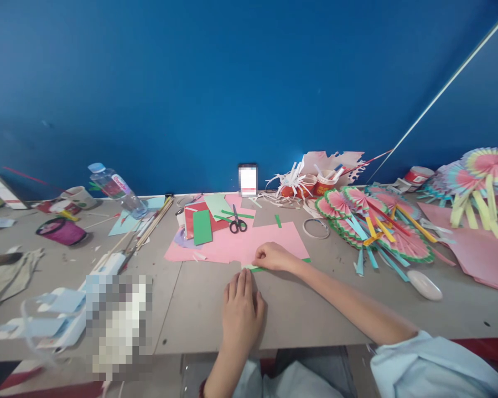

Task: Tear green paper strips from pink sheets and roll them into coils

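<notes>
A pink paper sheet (279,236) lies on the table in front of me, with a green paper strip (257,269) along its near edge. My right hand (274,257) reaches in from the right, its fingers curled and pinched together at the left part of this strip. Flat on the table, my left hand (243,304) has its fingers stretched out, the tips at the sheet's near left corner. Black-handled scissors (238,224) rest just beyond, on the pink paper. A green paper piece (202,227) and a short green strip (278,221) lie nearby.
Folded paper fans (382,221) pile up at the right beside a white oval object (425,285). A clear tape roll (316,228) lies nearer the sheet. Leftward are a tilted plastic bottle (118,188), thin sticks (154,221) and a power strip (103,279). A blue wall (232,88) closes the back.
</notes>
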A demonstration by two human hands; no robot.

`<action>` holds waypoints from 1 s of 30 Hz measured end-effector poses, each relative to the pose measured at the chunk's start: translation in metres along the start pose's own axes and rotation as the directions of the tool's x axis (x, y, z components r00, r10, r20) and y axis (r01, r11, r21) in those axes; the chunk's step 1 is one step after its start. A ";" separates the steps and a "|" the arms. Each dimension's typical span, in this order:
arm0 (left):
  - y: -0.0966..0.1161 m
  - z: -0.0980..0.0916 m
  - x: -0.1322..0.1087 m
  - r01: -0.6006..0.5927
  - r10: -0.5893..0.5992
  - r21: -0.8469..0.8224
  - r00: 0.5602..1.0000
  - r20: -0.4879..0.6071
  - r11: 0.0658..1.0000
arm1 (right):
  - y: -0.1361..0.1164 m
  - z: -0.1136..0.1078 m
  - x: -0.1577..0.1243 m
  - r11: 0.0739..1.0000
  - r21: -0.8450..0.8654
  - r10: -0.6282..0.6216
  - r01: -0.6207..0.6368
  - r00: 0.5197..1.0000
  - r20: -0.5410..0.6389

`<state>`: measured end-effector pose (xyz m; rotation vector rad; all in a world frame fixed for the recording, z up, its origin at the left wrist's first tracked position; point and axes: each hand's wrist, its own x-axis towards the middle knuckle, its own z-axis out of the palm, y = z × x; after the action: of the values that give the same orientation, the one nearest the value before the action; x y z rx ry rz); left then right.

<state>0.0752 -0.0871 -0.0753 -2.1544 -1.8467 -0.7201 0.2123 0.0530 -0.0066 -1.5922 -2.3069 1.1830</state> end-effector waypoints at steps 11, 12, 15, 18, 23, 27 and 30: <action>0.003 -0.005 0.002 0.007 -0.011 0.046 0.997 0.076 0.999 | -0.003 -0.001 -0.002 1.000 0.030 0.005 -0.005 1.000 0.000; 0.003 -0.004 0.001 0.004 -0.008 0.046 0.997 0.073 0.999 | -0.003 -0.001 -0.002 0.999 0.034 0.005 -0.005 1.000 0.001; 0.003 -0.003 0.001 0.015 -0.018 0.046 0.998 0.066 0.999 | -0.002 -0.002 -0.002 0.999 0.054 0.007 -0.007 1.000 0.004; 0.002 -0.005 0.002 0.009 -0.012 0.043 0.998 0.067 0.999 | -0.001 -0.004 -0.002 0.996 0.086 0.013 -0.014 1.000 0.017; -0.002 -0.008 0.004 -0.013 0.011 0.033 0.997 0.070 0.999 | 0.002 -0.009 -0.002 0.987 0.158 0.024 -0.036 0.997 0.079; -0.003 -0.006 0.004 -0.009 0.007 0.022 0.998 0.067 1.000 | 0.010 -0.015 -0.001 0.982 0.181 0.037 -0.051 0.996 0.081; -0.003 -0.004 0.005 -0.002 0.000 0.029 0.998 0.066 1.000 | 0.019 -0.020 -0.002 0.977 0.203 0.052 -0.066 0.996 0.074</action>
<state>0.0720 -0.0843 -0.0701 -2.1857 -1.8766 -0.6257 0.2369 0.0651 -0.0040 -1.5791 -2.1075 1.4585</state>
